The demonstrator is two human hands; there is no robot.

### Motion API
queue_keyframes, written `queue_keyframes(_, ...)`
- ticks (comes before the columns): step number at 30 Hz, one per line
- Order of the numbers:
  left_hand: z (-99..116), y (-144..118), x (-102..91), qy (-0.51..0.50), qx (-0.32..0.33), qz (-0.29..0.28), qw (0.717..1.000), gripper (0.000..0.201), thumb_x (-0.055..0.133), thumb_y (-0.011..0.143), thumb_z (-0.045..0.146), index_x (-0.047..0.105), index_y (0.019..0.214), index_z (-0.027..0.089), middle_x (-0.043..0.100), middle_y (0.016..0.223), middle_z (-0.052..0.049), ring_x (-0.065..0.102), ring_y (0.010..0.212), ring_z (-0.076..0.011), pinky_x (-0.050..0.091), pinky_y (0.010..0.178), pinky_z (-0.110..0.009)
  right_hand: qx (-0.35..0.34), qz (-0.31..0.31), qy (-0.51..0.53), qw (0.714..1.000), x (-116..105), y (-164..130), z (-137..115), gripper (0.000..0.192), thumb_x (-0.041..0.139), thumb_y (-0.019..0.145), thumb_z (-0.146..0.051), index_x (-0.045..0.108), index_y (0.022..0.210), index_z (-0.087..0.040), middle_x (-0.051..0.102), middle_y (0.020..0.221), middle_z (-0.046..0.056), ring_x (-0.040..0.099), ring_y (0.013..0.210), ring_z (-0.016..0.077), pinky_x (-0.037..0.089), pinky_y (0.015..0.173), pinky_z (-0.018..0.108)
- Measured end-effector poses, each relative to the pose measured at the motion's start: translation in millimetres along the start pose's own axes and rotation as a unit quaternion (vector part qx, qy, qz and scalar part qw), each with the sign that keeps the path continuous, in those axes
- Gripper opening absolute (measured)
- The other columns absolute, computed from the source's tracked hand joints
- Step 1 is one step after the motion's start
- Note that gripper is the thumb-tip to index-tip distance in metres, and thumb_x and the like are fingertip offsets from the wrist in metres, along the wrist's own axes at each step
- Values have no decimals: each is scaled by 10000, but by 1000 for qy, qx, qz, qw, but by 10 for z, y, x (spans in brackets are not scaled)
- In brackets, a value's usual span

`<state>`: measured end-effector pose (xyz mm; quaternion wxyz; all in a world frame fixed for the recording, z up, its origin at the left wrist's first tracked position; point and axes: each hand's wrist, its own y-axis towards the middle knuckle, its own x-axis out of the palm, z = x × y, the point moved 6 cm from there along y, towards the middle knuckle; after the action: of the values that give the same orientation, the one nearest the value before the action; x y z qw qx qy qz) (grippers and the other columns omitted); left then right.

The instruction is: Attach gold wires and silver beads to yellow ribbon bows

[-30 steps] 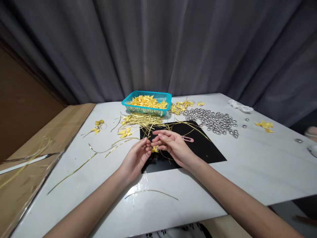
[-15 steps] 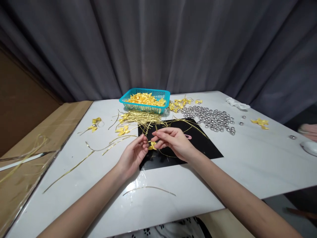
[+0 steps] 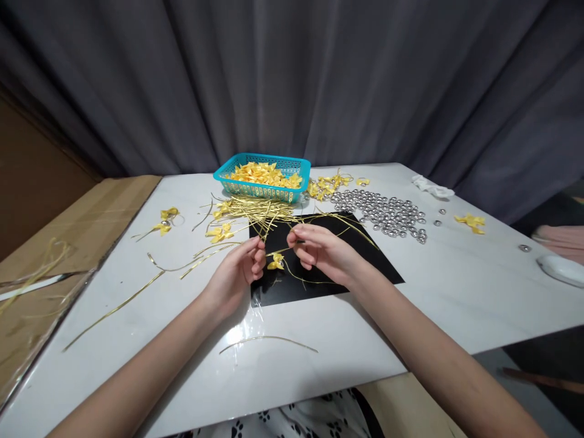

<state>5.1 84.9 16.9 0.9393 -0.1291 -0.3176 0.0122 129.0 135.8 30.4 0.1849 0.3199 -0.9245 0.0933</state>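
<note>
My left hand (image 3: 239, 271) is closed in a pinch over the left part of a black sheet (image 3: 328, 292). My right hand (image 3: 326, 255) pinches opposite it, a short gap away. A thin gold tie (image 3: 278, 251) spans the gap and seems held at both ends, though the fingers partly hide it. Below the gap, a yellow ribbon flower (image 3: 275, 262) with a silver centre rests on the sheet, and a thin strand curves right from it. Beyond my fingers is a pile of gold ties (image 3: 260, 208), with yellow flowers (image 3: 219, 233) at its left side.
A turquoise basket (image 3: 262, 193) of yellow ribbon pieces stands at the back. Silver beads (image 3: 383, 210) spread to the right, near a crumpled white cloth (image 3: 432, 187). A loose gold tie (image 3: 269, 338) lies in front; cardboard (image 3: 91, 234) is at the left. A white dish (image 3: 563, 271) sits far right.
My hands have moved apart, opening a wider gap with the gold tie across it. The yellow flower between them now shows fully on the black sheet. The view has shifted slightly.
</note>
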Motion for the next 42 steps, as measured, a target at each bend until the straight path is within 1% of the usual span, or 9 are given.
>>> queue_keyframes(3,2,-4,-2,-29,-5,-2,1000,145,575,803,202,554,677,134,437,541,53,392,440,-45,354,414,-147,5,-18,11,1000,4,-1,15,129,620,777,-282,633,765,-154,602,790,-17,436,428,13,401,401,158)
queue_keyframes(8,14,-22,25,-77,-8,-27,997,180,545,804,155,523,627,130,406,535,43,411,462,-53,386,425,-138,39,10,-107,993,40,8,126,410,414,891,-475,672,865,-158,628,949,49,477,482,38,404,409,175)
queue_keyframes(11,26,-23,38,-91,-7,-27,996,205,511,818,133,524,614,121,394,522,39,404,449,-51,382,410,-130,20,23,-206,978,85,3,114,279,539,842,-395,674,860,-151,640,861,41,496,540,47,399,444,149)
queue_keyframes(17,21,-16,34,-83,-10,-12,996,198,531,810,137,526,613,124,388,511,42,402,431,-50,392,405,-129,24,-87,-166,982,190,-41,74,221,594,806,-251,590,1010,-166,601,636,-40,461,436,29,389,432,142)
queue_keyframes(22,18,-31,35,-91,-19,-18,996,248,462,844,122,534,606,116,387,502,40,395,418,-50,389,390,-131,57,-183,-110,975,235,-105,51,144,562,823,-265,619,880,-146,688,782,23,538,444,34,409,424,149)
queue_keyframes(28,27,-39,59,-94,-15,-49,994,232,481,836,130,535,610,121,385,501,38,401,441,-58,395,412,-137,2,-127,-118,985,180,-67,24,163,658,762,-286,608,832,-147,676,731,8,499,411,28,403,399,149)
queue_keyframes(34,6,-59,84,-83,-17,-62,994,202,527,818,158,530,618,133,405,534,35,413,463,-68,397,410,-152,8,-79,-53,995,174,-51,64,174,681,720,-301,579,745,-163,336,458,-107,245,383,22,303,356,133)
queue_keyframes(39,23,-50,64,-100,-21,-33,994,182,506,825,131,520,644,132,458,628,16,441,477,-56,420,415,-141,42,-101,25,994,195,-48,129,74,591,695,-204,601,739,-145,359,503,-79,223,392,23,260,368,152)
queue_keyframes(42,28,-51,71,-126,-32,-34,991,237,435,856,111,503,630,125,417,614,18,429,472,-48,418,410,-120,29,-54,38,997,153,-23,143,104,530,711,-217,598,733,-142,356,530,-74,188,388,19,210,366,160)
